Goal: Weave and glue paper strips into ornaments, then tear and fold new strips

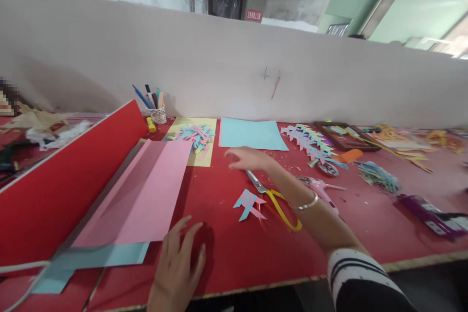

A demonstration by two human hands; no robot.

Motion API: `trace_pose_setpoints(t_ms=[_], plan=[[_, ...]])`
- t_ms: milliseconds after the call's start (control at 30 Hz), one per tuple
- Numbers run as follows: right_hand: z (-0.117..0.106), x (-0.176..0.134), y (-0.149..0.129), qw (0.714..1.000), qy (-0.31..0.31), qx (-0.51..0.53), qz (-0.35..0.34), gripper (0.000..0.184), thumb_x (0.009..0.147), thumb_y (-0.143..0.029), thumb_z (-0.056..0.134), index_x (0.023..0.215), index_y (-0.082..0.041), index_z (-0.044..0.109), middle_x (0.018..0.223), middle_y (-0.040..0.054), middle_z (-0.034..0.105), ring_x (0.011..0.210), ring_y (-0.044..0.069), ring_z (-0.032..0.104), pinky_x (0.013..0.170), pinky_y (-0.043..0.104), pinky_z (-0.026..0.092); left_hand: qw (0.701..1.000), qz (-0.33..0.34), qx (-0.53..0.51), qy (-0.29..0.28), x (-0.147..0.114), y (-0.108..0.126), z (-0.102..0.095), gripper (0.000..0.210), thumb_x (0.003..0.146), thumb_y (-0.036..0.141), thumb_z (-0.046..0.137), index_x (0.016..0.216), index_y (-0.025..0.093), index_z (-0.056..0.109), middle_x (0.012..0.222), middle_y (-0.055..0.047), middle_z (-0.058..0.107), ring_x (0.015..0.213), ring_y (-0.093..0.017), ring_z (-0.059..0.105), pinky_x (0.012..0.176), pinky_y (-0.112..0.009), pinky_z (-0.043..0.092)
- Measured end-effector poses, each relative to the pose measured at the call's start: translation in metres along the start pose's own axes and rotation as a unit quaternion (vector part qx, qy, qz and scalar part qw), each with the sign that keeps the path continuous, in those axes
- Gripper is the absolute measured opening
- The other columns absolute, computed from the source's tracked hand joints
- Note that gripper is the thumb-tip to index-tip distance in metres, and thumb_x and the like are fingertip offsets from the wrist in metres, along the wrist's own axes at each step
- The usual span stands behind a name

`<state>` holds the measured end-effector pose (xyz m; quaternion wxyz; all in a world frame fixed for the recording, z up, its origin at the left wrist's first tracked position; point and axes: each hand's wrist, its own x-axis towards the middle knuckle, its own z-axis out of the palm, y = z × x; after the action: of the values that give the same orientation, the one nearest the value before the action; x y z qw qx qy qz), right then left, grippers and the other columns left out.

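My left hand (179,258) hovers at the table's front edge with fingers spread and nothing in it. Beside it lies a large pink paper sheet (149,190) over light-blue paper (106,256). My right hand (246,158) reaches across the middle of the table, its fingers slightly bent and apart, with nothing visible in them. Under that wrist lie scissors (258,184) with yellow handles, partly hidden by the forearm. A folded pink-and-blue paper piece (248,201) with pointed strips rests left of the handles. Pink and blue paper strips (197,136) are heaped on a yellow sheet (205,160).
A light-blue sheet (254,134) lies by the white partition (204,68). A pen cup (158,114) stands back left beside a red panel (73,180). Rightward are a folded paper chain (309,144), a pink glue gun (323,189), paper strips (380,177) and a purple object (431,214).
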<state>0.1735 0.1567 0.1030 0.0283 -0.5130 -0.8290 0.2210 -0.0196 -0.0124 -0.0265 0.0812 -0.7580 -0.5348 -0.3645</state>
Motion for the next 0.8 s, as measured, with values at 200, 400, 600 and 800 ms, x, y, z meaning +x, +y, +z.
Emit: trace_pose_setpoints(t_ms=[200, 400, 600, 800], plan=[[0.051, -0.084, 0.009, 0.997, -0.017, -0.072, -0.008, 0.053, 0.069, -0.024, 0.060, 0.120, -0.013, 0.047, 0.114, 0.0142, 0.054, 0.105, 0.025, 0.050, 0.083, 0.032, 0.040, 0.999, -0.022, -0.040, -0.015, 0.004, -0.003, -0.001, 0.026, 0.081, 0.029, 0.040, 0.101, 0.022, 0.054, 0.108, -0.009, 0.048, 0.092, -0.020, 0.051, 0.075, -0.034, 0.049], [0.076, -0.100, 0.012, 0.996, 0.078, 0.033, 0.004, 0.046, 0.074, -0.018, 0.053, 0.119, -0.016, 0.045, 0.116, 0.0125, 0.053, 0.110, 0.024, 0.047, 0.092, 0.041, 0.034, 0.983, -0.102, -0.134, -0.066, 0.011, 0.007, -0.010, 0.030, 0.080, 0.038, 0.039, 0.099, 0.022, 0.055, 0.103, -0.008, 0.051, 0.101, -0.022, 0.050, 0.085, -0.039, 0.046], [0.078, -0.097, 0.010, 0.934, 0.133, 0.332, -0.010, 0.030, 0.074, -0.019, 0.049, 0.103, -0.019, 0.048, 0.104, 0.0064, 0.057, 0.099, 0.017, 0.054, 0.088, 0.034, 0.041, 0.935, -0.170, -0.286, -0.121, 0.042, 0.034, -0.014, 0.040, 0.076, 0.039, 0.043, 0.110, 0.019, 0.048, 0.103, -0.008, 0.056, 0.094, -0.018, 0.056, 0.083, -0.036, 0.046], [0.073, -0.109, -0.024, 0.875, 0.118, 0.467, -0.053, 0.038, 0.071, -0.022, 0.055, 0.107, -0.023, 0.043, 0.081, -0.0005, 0.057, 0.082, 0.013, 0.057, 0.070, 0.026, 0.046, 0.884, -0.236, -0.372, -0.154, 0.076, 0.056, -0.016, 0.031, 0.071, 0.043, 0.045, 0.076, 0.016, 0.059, 0.070, -0.002, 0.064, 0.067, -0.015, 0.058, 0.063, -0.025, 0.046]])
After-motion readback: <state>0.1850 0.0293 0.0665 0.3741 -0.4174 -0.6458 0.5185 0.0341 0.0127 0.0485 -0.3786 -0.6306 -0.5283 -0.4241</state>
